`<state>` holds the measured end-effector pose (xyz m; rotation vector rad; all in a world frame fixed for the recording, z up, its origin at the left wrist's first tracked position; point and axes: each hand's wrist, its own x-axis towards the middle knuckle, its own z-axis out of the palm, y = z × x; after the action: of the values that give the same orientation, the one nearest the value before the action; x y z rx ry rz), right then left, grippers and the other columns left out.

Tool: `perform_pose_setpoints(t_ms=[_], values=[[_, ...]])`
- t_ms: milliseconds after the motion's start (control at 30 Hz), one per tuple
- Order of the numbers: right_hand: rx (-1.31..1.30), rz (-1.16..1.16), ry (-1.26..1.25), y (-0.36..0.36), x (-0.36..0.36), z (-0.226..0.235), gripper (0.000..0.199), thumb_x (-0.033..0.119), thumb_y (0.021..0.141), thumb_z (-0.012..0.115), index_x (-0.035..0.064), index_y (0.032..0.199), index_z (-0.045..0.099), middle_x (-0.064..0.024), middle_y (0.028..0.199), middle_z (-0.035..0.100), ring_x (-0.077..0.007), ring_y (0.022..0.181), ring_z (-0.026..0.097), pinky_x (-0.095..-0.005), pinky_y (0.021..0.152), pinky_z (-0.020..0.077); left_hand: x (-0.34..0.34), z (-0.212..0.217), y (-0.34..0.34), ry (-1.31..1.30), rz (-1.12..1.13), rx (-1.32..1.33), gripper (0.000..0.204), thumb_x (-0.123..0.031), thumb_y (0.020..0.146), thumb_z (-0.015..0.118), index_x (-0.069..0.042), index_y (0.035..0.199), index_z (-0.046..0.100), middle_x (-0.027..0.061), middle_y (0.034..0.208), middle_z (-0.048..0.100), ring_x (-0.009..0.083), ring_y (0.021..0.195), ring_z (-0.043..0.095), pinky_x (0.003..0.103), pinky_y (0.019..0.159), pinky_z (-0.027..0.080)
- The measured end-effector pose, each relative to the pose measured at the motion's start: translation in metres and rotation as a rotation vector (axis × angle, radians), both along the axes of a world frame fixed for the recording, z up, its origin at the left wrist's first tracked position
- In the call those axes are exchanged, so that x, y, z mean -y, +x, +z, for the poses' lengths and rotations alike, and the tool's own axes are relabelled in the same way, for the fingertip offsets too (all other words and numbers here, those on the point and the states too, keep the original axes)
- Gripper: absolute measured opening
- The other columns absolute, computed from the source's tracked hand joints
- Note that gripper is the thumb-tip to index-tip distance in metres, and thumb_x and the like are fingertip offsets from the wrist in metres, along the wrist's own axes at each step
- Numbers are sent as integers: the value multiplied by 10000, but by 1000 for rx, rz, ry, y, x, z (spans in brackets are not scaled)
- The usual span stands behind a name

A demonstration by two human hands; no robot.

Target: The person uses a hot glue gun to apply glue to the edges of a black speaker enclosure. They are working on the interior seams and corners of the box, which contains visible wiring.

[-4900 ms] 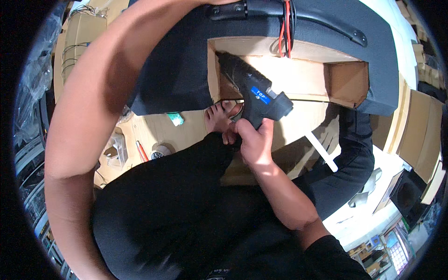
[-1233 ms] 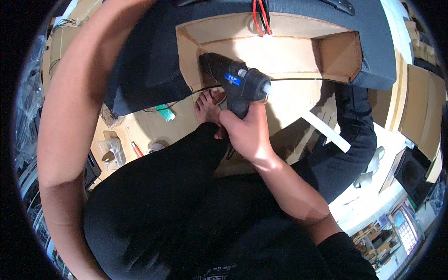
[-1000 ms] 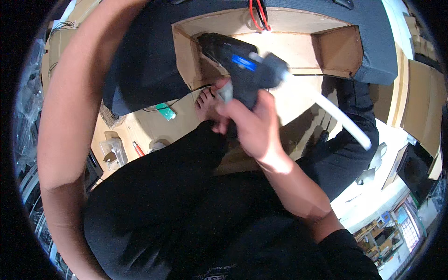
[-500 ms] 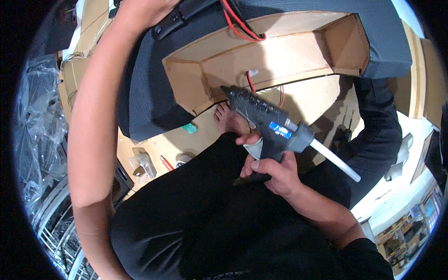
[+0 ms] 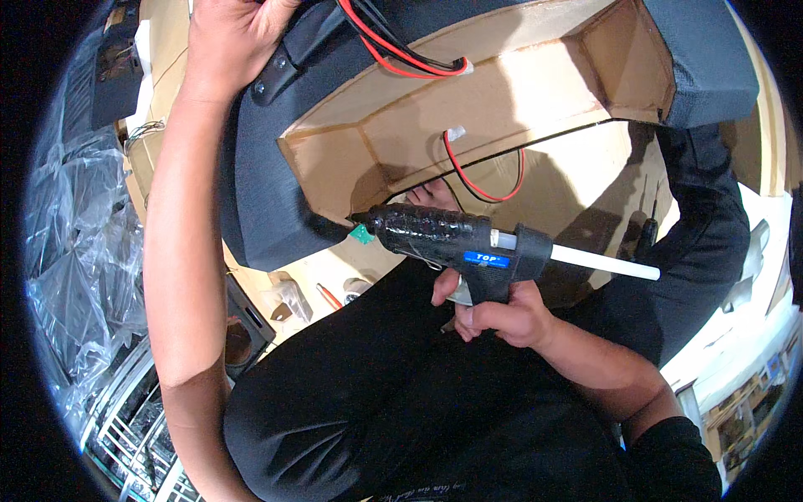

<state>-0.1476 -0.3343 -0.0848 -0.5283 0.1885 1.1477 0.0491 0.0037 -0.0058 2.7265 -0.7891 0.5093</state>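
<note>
My right hand (image 5: 510, 314) is wrapped round the grip of a black glue gun (image 5: 427, 234), fingers at its trigger. A white glue stick (image 5: 606, 263) sticks out of the gun's back end. Its nozzle points left, close to the lower left corner of the opening in a black fabric-covered box (image 5: 259, 192). I cannot tell whether the tip touches. My left hand (image 5: 234, 42) is closed at the box's far left edge, beside a riveted black handle (image 5: 284, 71); its fingertips are partly hidden. Bare brown board (image 5: 493, 100) lines the opening.
Red and black wires (image 5: 401, 58) come through the board, and another pair (image 5: 523, 180) loops below it. Near my legs lie a green piece (image 5: 362, 234), an orange-handled tool (image 5: 329, 295) and a screwdriver (image 5: 647, 238). Clear plastic sheeting (image 5: 79, 226) hangs at left.
The glue gun has turned more level, and its nozzle has moved left and nearer to me, to the box's corner. My left hand and the box have shifted slightly in view.
</note>
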Motion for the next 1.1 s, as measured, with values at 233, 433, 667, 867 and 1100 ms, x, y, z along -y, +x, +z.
perform_pose_setpoints(t_ms=[233, 433, 667, 867, 1100], values=[[104, 76, -105, 17, 1, 4, 440, -50, 763, 614, -57, 1202, 591, -202, 1056, 678, -157, 603, 608, -324, 561, 534, 12, 4, -4, -40, 2, 23, 388, -392, 984, 650, -35, 832, 638, 76, 704, 566, 246, 651, 586, 345, 595, 426], [133, 137, -173, 31, 3, 5, 310, -50, 768, 610, -65, 1078, 624, -175, 927, 684, -162, 596, 622, -298, 540, 515, 10, 6, -3, 45, 32, 20, 376, -377, 984, 653, -35, 829, 638, 78, 704, 567, 245, 651, 586, 345, 598, 428], [135, 199, -170, 30, 7, -2, 304, -40, 746, 623, -67, 1048, 642, -192, 931, 688, -168, 589, 625, -299, 536, 516, 11, 4, -2, 14, 12, 21, 410, -408, 994, 638, -37, 819, 633, 77, 703, 568, 239, 651, 588, 342, 601, 432], [61, 99, -76, 21, 8, -5, 529, -50, 725, 617, -72, 1252, 586, -263, 1159, 672, -160, 605, 627, -324, 573, 570, 5, 1, 0, 0, -8, 24, 403, -403, 993, 641, -36, 826, 633, 83, 707, 574, 248, 655, 594, 342, 603, 437], [84, 93, -17, 16, 8, -11, 623, -95, 785, 576, 21, 1390, 487, -197, 1192, 662, -159, 655, 658, -294, 574, 561, 3, 0, 1, -39, -22, 22, 394, -391, 993, 646, -31, 832, 634, 83, 721, 598, 253, 663, 607, 341, 606, 445]])
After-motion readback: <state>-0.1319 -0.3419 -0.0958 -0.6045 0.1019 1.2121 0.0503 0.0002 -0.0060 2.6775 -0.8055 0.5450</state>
